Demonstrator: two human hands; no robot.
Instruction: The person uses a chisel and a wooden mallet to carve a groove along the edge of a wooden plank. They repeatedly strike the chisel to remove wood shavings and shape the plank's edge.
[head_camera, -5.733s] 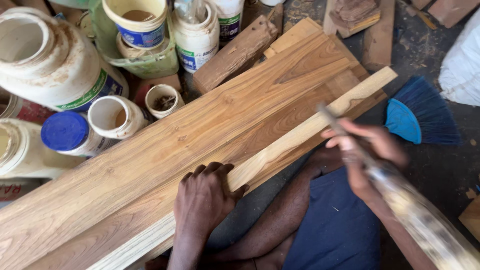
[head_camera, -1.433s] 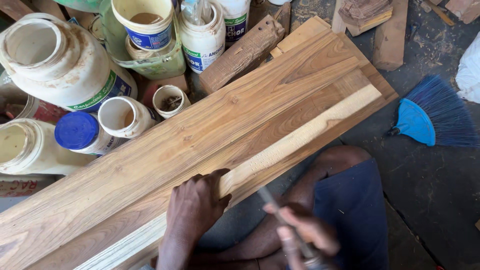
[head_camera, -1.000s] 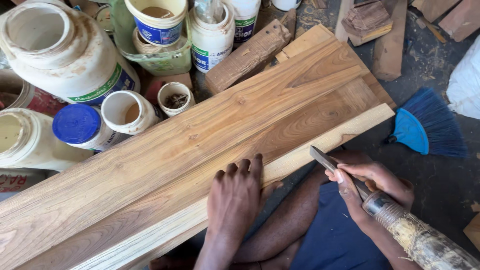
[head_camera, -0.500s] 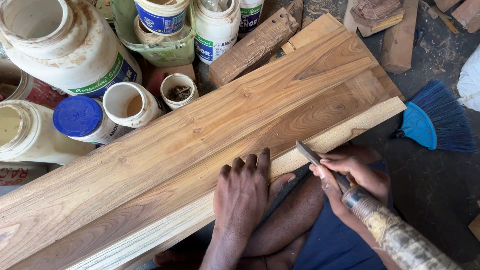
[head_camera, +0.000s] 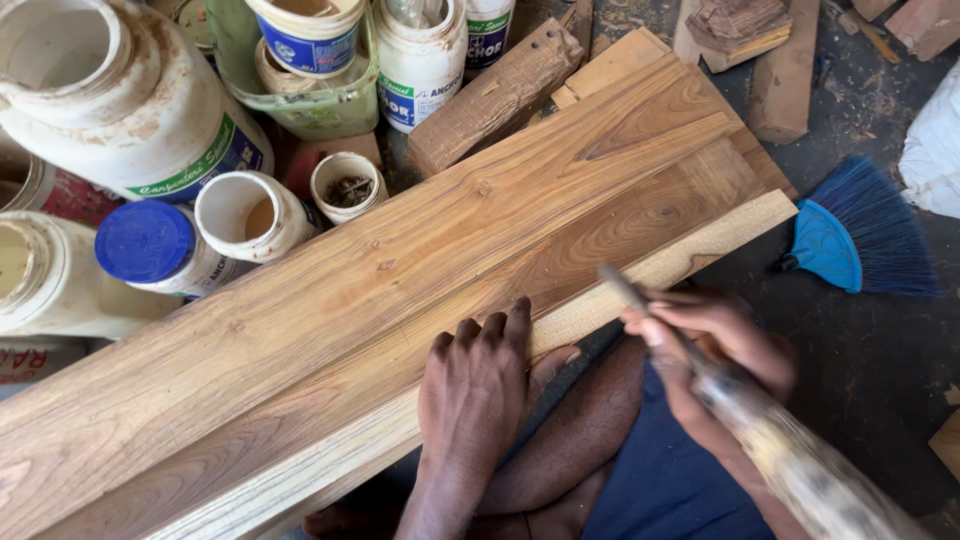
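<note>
A crowd of tubs stands along the far side of the board: a big white plastic jar with a grimy open mouth, a smaller jar with a blue lid, an open white pot and a little cup of nails, all close against the wood. A rough wooden block lies at the board's upper edge. On the dark, dusty floor to the right lies a blue brush with splayed bristles, well apart from the work.

The board is long, brown and strongly grained, running slantwise across the view, with a pale strip of sapwood along its near edge. The left hand lies flat and spread on that pale edge, pressing down and holding nothing. The right hand is closed around a chisel with a worn, mottled handle; its thin metal blade, blurred, points at the board's near edge, just beside the left fingertips. A bare knee and blue shorts sit below the board.
</note>
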